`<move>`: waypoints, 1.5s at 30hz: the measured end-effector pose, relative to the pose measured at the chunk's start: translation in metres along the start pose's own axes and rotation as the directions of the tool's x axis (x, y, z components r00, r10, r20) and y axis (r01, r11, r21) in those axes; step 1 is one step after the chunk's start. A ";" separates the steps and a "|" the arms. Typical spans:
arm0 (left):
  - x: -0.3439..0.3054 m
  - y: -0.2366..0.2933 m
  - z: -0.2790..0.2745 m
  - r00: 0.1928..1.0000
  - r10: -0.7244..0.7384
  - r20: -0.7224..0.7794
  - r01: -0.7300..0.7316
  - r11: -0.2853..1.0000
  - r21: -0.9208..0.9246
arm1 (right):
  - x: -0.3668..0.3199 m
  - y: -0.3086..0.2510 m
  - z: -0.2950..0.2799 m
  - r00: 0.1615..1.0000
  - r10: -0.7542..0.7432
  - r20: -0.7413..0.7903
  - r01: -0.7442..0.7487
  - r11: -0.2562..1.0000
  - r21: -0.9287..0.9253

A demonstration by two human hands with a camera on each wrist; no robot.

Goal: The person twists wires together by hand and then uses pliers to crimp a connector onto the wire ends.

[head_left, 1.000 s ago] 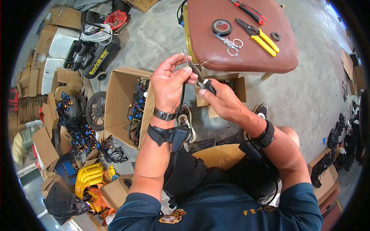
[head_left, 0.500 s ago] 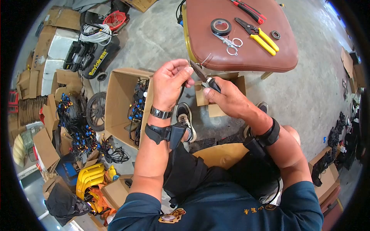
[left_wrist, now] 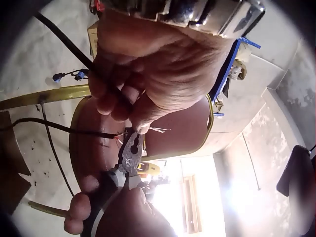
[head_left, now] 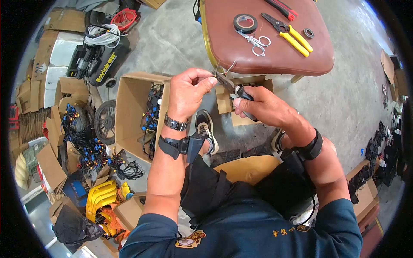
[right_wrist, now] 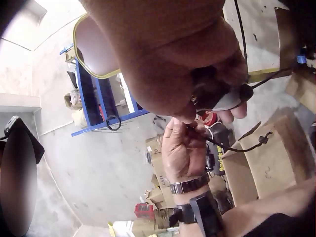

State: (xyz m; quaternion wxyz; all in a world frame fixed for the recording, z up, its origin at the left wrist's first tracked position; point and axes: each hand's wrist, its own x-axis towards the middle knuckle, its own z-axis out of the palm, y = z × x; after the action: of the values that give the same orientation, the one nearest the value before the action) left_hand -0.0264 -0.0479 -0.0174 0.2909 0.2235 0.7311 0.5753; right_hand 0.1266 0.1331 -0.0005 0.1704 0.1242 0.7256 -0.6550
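Observation:
My left hand (head_left: 189, 92) pinches a black cable (left_wrist: 69, 47) between thumb and fingers, with thin bare wires (left_wrist: 160, 130) sticking out past the thumb in the left wrist view. My right hand (head_left: 269, 107) grips pliers (head_left: 228, 81) by their dark handles. The pliers' jaws point toward the left fingertips and lie right at the wires. Another black cable (left_wrist: 64, 128) ends beside the jaws. In the right wrist view, the right hand hides most of the pliers.
On the brown padded seat (head_left: 232, 53) lie black tape (head_left: 245, 23), folding scissors (head_left: 257, 43), yellow-handled wire strippers (head_left: 292, 38), red-handled pliers (head_left: 284, 9) and a small ring (head_left: 308, 32). A carton (head_left: 129, 116) of cables stands at left; a smaller box (head_left: 223, 101) sits below the hands.
My right hand has shifted right and slightly down with the pliers, and more of their handles shows. The pliers' tips stay near the left fingertips. The head view has shifted slightly.

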 end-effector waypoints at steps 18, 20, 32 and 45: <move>-0.012 0.013 -0.001 0.977 -0.085 0.197 0.026 0.959 0.283 | -0.013 0.006 -0.004 0.973 0.198 0.116 -0.191 0.979 -0.073; -0.013 0.011 -0.002 0.972 -0.089 0.218 0.017 0.950 0.311 | -0.014 0.008 -0.004 0.975 0.185 0.119 -0.174 0.980 -0.099; -0.015 0.005 0.000 0.944 -0.125 0.306 -0.004 0.922 0.388 | -0.016 0.015 -0.008 0.959 0.208 0.195 -0.182 0.973 -0.142; -0.020 0.007 0.010 0.850 0.167 0.500 -0.464 0.686 0.560 | -0.016 0.028 -0.011 0.931 0.243 0.271 -0.174 0.951 -0.256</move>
State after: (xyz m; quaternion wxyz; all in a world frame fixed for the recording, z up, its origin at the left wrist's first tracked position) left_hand -0.0054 -0.0522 -0.0093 0.2321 0.5527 0.7572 0.2593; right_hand 0.1519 0.1477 -0.0183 0.3605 0.0798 0.7442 -0.5566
